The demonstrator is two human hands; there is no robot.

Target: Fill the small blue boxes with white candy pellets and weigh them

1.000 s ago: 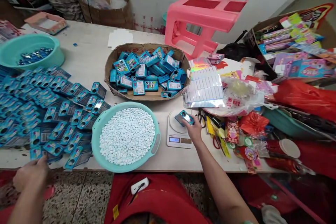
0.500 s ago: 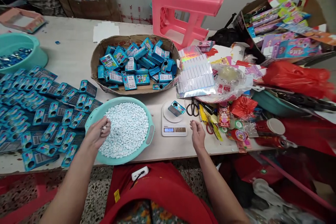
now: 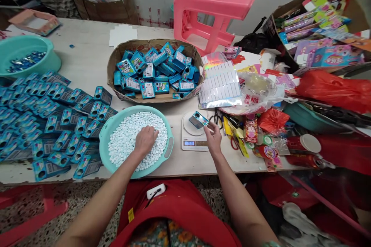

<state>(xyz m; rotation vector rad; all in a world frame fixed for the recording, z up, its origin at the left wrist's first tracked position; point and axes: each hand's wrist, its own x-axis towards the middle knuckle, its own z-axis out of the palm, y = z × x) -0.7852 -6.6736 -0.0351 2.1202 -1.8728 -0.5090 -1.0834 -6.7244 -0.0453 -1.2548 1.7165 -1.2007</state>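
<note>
My left hand (image 3: 145,140) is over the small white candies (image 3: 121,139) in a round turquoise basin (image 3: 104,153). Its fingers are curled down onto them, and the palm is hidden. At the scale, my right hand (image 3: 213,138) has its thumb and fingertips at the right corner of a small blue candy box (image 3: 198,120). That box lies tilted on the round plate of a white digital scale (image 3: 185,137), whose display is lit.
Many blue boxes (image 3: 66,139) stand in rows at left. More fill a cardboard tray (image 3: 111,85) behind the basin. Another turquoise basin (image 3: 53,56) holds shiny blue pieces. Scissors (image 3: 216,119), markers and wrappers clutter the right. A pink stool (image 3: 185,0) lies at the back.
My left hand has gone from the basin's left side, with candies in its fingers, to the middle of the candies. My right hand has moved forward and left to the box on the scale.
</note>
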